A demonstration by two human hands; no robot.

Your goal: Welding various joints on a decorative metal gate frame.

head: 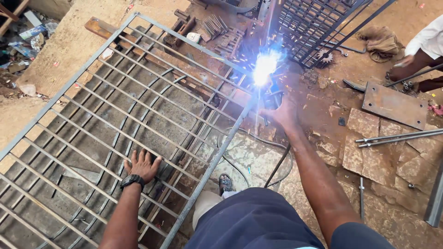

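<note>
Presently: right hand (282, 114) clamped on welding holder (273, 97), arc (264, 67) struck at far corner of steel grille (152, 106) lying flat on ground. Left hand (142, 165) spread flat, fingers apart, on its bars. Risks: sparks reaching bare forearms, sandalled foot (225, 183); cable (277, 167) snagging. Glare hides electrode tip and joint; bystander (422, 50) cut off.
</note>
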